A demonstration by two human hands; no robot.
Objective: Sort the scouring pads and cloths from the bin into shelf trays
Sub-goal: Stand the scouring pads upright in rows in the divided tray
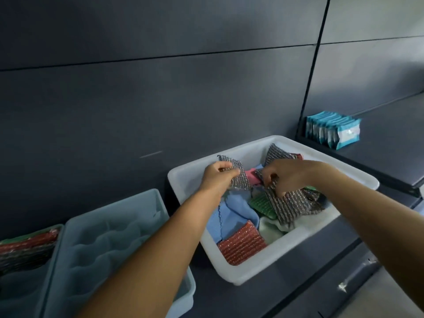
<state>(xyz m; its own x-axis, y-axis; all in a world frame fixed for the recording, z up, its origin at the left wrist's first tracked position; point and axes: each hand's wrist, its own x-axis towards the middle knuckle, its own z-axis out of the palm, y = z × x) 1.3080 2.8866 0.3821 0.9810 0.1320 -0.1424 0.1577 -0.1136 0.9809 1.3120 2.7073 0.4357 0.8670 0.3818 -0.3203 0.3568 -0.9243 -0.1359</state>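
The white bin [229,271] sits on a dark shelf [218,299], a little right of centre, filled with a mixed heap. At its 11 o'clock corner the left hand [218,177] pinches a silver scouring pad [241,182] lifted above the heap; toward 2 o'clock the right hand [289,177] curls its fingers round a second silver pad [286,207] that lies among others. The hands are close together but not touching. Between and below them lie a pink piece [250,174], a blue cloth [231,214], a green pad [263,204], a white cloth [270,228] and, at 6 o'clock, a red pad [241,244]. Another silver pad [275,152] leans against the back wall at 1 o'clock. The right forearm crosses the bin's 3 o'clock rim and hides it. At 8 o'clock from the bin stands a pale blue tray [103,249], its near corner covered by the left forearm; just beside it, a further tray [20,290] carries red, green and grey pads [29,244]. Blue packets [332,131] stand at 2 o'clock on the neighbouring shelf.
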